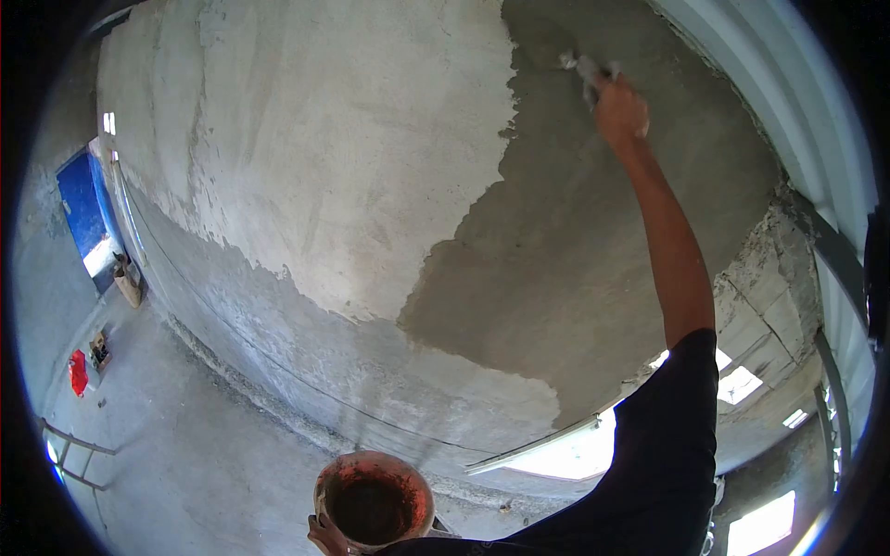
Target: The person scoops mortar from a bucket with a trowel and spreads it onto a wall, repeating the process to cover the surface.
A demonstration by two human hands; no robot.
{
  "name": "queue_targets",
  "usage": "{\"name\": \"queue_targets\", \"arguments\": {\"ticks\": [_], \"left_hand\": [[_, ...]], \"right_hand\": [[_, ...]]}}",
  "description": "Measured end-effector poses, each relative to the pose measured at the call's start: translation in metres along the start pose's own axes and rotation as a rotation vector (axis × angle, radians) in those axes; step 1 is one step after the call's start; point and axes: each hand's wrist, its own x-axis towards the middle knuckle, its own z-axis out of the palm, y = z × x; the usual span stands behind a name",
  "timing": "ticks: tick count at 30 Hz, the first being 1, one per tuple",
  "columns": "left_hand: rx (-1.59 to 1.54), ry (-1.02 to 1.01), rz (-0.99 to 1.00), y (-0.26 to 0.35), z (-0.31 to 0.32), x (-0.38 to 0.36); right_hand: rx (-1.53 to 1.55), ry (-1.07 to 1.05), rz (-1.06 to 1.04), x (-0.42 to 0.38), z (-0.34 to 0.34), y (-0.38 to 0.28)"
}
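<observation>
High on the wall, my right hand [621, 109] is closed around the handle of a trowel [586, 72], which is smeared grey and slightly blurred. It is at the dark, wet plaster [547, 250] on the right part of the wall; the blade barely stands out from it. The paler, dry plaster [343, 139] meets the wet area along a jagged edge to the left. At the bottom, my left hand [324, 536] grips the side of an orange bucket [419, 496] crusted with plaster, with dark grey mix inside. Most of that hand is hidden behind the bucket.
Far below lies the grey floor [213, 435], with a red item [78, 372] and a sack [127, 281] near the left wall. A metal ladder-like frame [79, 445] stands at lower left. Corrugated roofing [788, 83] runs close along the upper right. A blue door [82, 208] is at far left.
</observation>
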Motion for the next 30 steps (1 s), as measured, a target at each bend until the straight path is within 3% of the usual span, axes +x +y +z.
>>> {"name": "queue_targets", "arguments": {"ticks": [2,4,5,7,8,10,14,17,19,20,22,25,29,30], "left_hand": [[-0.065,-0.014,0.012,-0.002,0.003,0.001],[0.228,0.079,0.142,-0.009,0.008,0.003],[0.229,0.08,0.145,-0.013,0.009,0.004],[-0.317,-0.011,-0.131,-0.008,0.007,0.005],[-0.315,-0.011,-0.13,-0.006,0.005,0.005],[0.36,-0.039,0.057,0.025,-0.013,-0.001],[0.382,-0.015,0.092,0.027,-0.016,-0.003],[0.24,-0.094,-0.014,0.041,-0.026,-0.003],[0.394,-0.039,0.161,0.054,-0.032,-0.012],[0.394,-0.041,0.156,0.039,-0.024,-0.01],[0.283,0.064,0.078,0.012,-0.004,-0.002],[0.066,0.048,-0.054,0.009,0.002,0.001],[0.174,0.01,-0.007,0.045,-0.014,-0.004],[0.138,0.231,-0.014,0.062,-0.016,-0.008]], "right_hand": [[-0.059,-0.067,-0.041,-0.016,-0.001,-0.01],[-0.065,-0.281,-0.105,-0.031,-0.006,-0.019],[-0.064,-0.28,-0.102,-0.035,0.001,-0.016],[0.105,-0.081,-0.101,-0.041,0.011,-0.013],[0.105,-0.082,-0.1,-0.04,0.015,-0.01],[0.113,-0.007,0.02,-0.036,0.004,-0.011],[0.033,-0.037,0.086,-0.03,0.005,-0.006],[-0.074,0.007,0.008,-0.036,0.029,0.011],[-0.049,0.102,-0.035,-0.054,0.019,0.01],[-0.047,0.099,-0.038,-0.066,0.013,0.01],[-0.111,0.029,0.068,-0.084,-0.003,0.008],[0.009,0.034,0.179,-0.097,-0.02,0.006],[0.016,0.093,0.184,-0.074,-0.013,0.007],[0.016,0.156,0.136,-0.063,-0.004,0.008]]}}
